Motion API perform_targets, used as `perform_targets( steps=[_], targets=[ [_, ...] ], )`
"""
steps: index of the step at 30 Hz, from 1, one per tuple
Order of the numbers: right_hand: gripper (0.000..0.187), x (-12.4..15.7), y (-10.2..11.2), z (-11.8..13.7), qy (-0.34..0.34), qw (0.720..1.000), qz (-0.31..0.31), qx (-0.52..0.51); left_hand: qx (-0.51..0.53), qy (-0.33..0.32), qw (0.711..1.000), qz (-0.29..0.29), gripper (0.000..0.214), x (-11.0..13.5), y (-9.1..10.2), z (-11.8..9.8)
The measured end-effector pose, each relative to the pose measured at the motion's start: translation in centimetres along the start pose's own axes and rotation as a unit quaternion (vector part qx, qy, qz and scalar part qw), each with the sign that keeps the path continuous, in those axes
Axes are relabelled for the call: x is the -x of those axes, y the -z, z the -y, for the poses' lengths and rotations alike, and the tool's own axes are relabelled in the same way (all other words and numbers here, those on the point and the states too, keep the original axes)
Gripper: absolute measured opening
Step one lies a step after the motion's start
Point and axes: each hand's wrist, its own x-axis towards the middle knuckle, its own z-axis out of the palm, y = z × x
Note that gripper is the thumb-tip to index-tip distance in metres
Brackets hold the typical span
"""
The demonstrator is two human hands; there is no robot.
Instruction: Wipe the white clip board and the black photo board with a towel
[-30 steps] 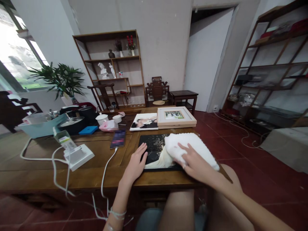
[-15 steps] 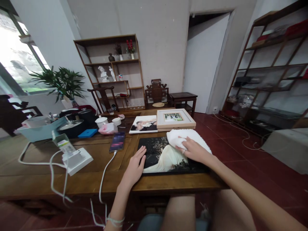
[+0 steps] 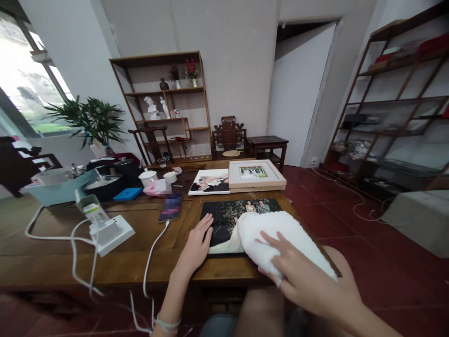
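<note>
A dark photo panel [image 3: 220, 222], printed with two people and a long pale dress, lies flat near the front edge of the wooden table [image 3: 168, 269]. My left hand [image 3: 198, 238] rests with fingers stretched out on the panel's left edge. A white fluffy cloth [image 3: 277, 229] covers the panel's right part and hangs past its lower right corner. On top of the cloth is my right hand [image 3: 289, 267], its thumb and fingers gripping the fabric. The panel's lower right area is hidden beneath the cloth.
Behind the panel lie a pale wooden picture frame [image 3: 257, 175] and a smaller photo print [image 3: 208, 181]. To the left are a phone [image 3: 171, 207] on a white cable, a white box [image 3: 112, 235], a blue box [image 3: 128, 194], a pot [image 3: 102, 185] and a light-blue bin [image 3: 52, 194].
My right hand has drawn the cloth from the panel's upper right toward me, uncovering the two printed people. My left hand has stayed in place.
</note>
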Motion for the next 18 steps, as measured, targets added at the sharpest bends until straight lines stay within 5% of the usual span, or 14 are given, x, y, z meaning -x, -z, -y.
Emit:
perform_targets(
  steps=[4,13,18],
  targets=[
    [0.03,-0.6,0.5,-0.6,0.0,0.999,0.025,-0.026,0.003,0.001,1.0,-0.001,0.037,0.0,0.1,-0.1],
    [0.04,-8.8,0.4,-8.5,-0.069,0.996,-0.035,0.053,-0.006,0.0,1.0,0.013,0.038,0.0,0.1,-0.1],
    [0.034,-8.3,-0.3,-8.4,-0.066,0.997,-0.043,0.021,-0.006,-0.001,1.0,0.007,0.038,0.0,0.1,0.1]
  ],
)
